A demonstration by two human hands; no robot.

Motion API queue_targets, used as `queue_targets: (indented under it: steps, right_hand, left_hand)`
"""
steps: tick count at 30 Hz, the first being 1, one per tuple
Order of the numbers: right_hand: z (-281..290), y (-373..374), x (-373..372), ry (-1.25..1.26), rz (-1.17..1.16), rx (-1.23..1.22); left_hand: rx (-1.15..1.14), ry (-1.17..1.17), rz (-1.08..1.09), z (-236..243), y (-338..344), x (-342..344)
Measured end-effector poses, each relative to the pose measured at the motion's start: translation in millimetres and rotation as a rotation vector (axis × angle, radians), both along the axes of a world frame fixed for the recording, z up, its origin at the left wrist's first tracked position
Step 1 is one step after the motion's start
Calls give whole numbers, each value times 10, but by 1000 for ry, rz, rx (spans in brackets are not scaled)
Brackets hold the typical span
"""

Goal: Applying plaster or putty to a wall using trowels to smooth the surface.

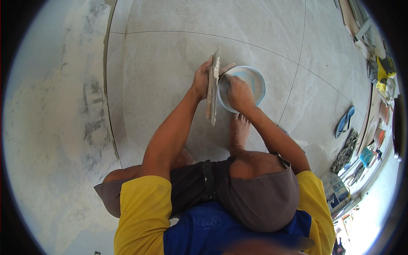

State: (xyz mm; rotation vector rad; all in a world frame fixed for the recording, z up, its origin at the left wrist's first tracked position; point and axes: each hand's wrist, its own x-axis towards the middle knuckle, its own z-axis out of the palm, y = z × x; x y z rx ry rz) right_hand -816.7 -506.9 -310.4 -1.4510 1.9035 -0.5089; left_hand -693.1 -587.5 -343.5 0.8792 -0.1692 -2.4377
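My left hand [202,80] grips a flat plastering trowel [211,95] that stands on edge, with pale putty smeared along its blade. Fingers of that hand show past the trowel, close to the bucket rim. Right beside it is a round white bucket [262,80] with bluish smears inside. My right hand [240,94] is over the bucket's opening, its fingers curled. Whatever it may hold is hidden by the hand itself. My bare foot [239,129] rests just on the near side of the bucket.
Large grey tiles [170,63] cover the floor. A patchy, putty-smeared wall [63,119] runs along the left. To the right lie a blue flip-flop [344,122], a dark crumpled cloth [345,151], and a white printed bucket [335,191], with mixed clutter along the far right edge.
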Motion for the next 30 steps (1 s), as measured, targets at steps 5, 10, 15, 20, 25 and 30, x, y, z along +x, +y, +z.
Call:
queue_targets:
  steps: [5, 10, 15, 20, 25, 30]
  right_hand:
    - [156, -2, -77, 135, 658, 73]
    - [215, 86, -188, 334, 1110, 125]
    - [368, 35, -521, 233, 836, 60]
    - [10, -68, -332, 342, 79, 43]
    - [39, -16, 20, 348, 330, 14]
    - [136, 213, -188, 296, 941, 130]
  left_hand:
    - [-101, 66, -40, -7, -11, 106]
    - [-78, 302, 11, -85, -48, 236]
    - [-48, -25, -45, 87, 2, 108]
    - [-2, 10, -47, 58, -48, 108]
    - [46, -15, -31, 47, -58, 96]
    - [41, -9, -64, -13, -71, 131]
